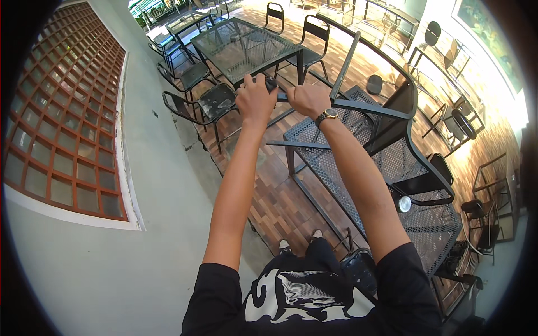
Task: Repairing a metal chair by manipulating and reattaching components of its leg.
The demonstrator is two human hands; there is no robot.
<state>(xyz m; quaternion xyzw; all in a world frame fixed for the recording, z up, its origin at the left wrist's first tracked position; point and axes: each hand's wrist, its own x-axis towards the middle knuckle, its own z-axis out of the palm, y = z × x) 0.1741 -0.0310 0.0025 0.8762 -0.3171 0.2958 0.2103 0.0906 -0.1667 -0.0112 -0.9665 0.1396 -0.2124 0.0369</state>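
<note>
Both forearms stretch out from the black shirt, left hand [255, 101] and right hand [308, 99] each closed in a firm grip on the frame of a black metal chair [386, 112] held tipped above the mesh counter [336, 162]. Beyond stand another mesh table [244, 45] and more chairs [202, 103] on brick paving.

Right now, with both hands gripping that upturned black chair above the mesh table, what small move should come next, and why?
Probably ease the chair down a little: the left hand and right hand grip its frame, and its seat seems to hang just above the mesh table.
</note>
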